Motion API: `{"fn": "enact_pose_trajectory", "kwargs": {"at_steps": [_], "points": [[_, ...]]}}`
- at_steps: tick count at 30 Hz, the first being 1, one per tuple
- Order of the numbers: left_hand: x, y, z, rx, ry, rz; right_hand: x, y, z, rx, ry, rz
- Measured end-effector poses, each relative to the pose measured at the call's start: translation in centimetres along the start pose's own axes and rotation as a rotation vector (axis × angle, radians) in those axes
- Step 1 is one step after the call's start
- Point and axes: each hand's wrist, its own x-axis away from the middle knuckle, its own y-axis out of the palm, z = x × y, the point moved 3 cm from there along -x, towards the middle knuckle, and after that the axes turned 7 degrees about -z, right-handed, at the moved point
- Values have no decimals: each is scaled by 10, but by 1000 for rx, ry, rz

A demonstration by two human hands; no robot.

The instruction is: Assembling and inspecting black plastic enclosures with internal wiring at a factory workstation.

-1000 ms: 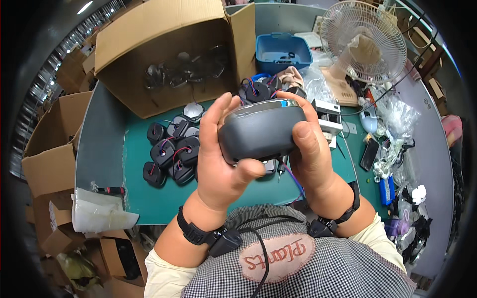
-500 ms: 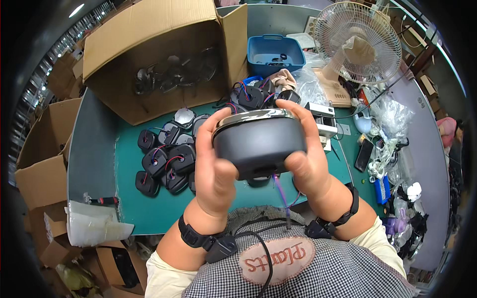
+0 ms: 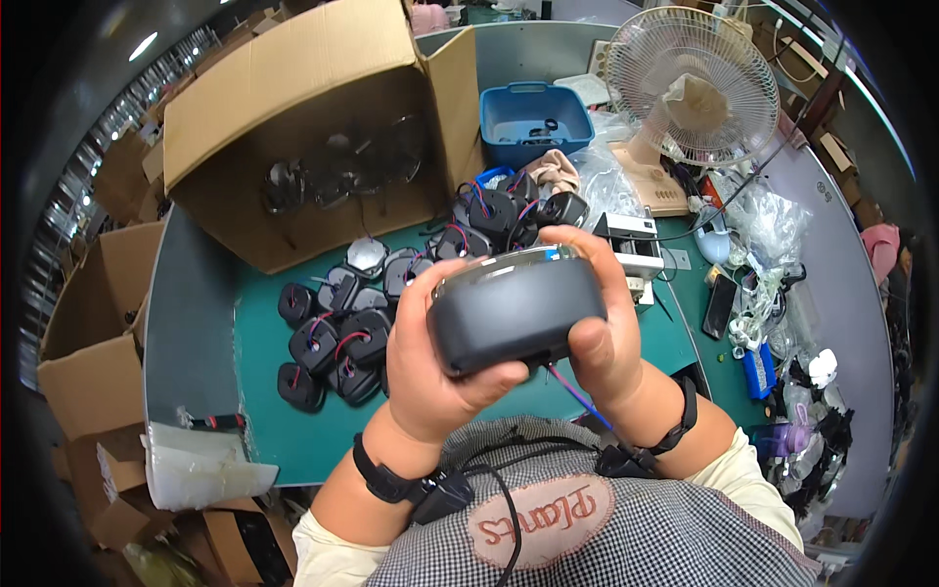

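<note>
Above the near part of the bench I hold a black rounded housing [image 3: 518, 313] with a shiny rim on its far side. My left hand [image 3: 428, 357] is closed round its left side, the thumb reaching under its near edge. On the other side my right hand [image 3: 608, 328] grips it, fingers over the far rim and thumb at the near right corner. Red and blue wires [image 3: 579, 394] trail from its underside toward my apron. The face beyond the rim is mostly hidden. Several similar black housings [image 3: 315, 342] with red and blue wires lie on the green bench left of my hands.
A large cardboard box [image 3: 293, 108] with clear parts inside stands at the back left. Behind the pile are a blue basin [image 3: 536, 122] and a beige fan [image 3: 690, 88]. A white power device [image 3: 631, 235], a phone [image 3: 719, 305] and plastic bags [image 3: 768, 230] sit to the right.
The housing has turned and tilted in my hands, its left end now lower and less of the rim showing. My left thumb has slid right along its near edge.
</note>
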Motion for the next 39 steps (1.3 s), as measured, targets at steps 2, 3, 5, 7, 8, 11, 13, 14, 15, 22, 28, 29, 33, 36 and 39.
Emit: {"fn": "enact_pose_trajectory", "kwargs": {"at_steps": [2,3,5,7,8,11,13,14,15,22,28,29,33,36,39], "points": [[1,0,3,105,-50,-31,-2,-1,3,3,-95,6],[4,0,-1,168,-54,-26,-3,4,1,-39,-105,-5],[6,2,-4,245,-31,-37,-3,2,-7,-17,-138,-29],[8,0,-1,186,32,-70,-1,5,-8,14,-167,-7],[7,-1,0,183,50,-74,-2,5,-8,35,-186,-6],[8,0,3,239,81,-84,-3,4,-13,131,-259,22],[9,0,7,214,115,-79,-1,4,-18,157,-278,18],[10,-1,9,186,145,-63,0,2,-19,160,-282,31],[12,0,8,189,152,-75,0,1,-18,191,-277,-30],[27,2,4,158,20,-9,13,4,-15,192,-274,73],[48,14,-32,285,-376,-185,41,-2,42,337,110,-30],[60,17,-40,315,-467,-251,53,-7,52,250,195,-74],[97,40,-74,367,-716,-526,109,-38,99,130,471,-38],[119,46,-86,521,-910,-607,151,-69,115,-344,639,225],[138,31,-97,429,-1008,-566,191,-123,119,-200,576,601]]}}
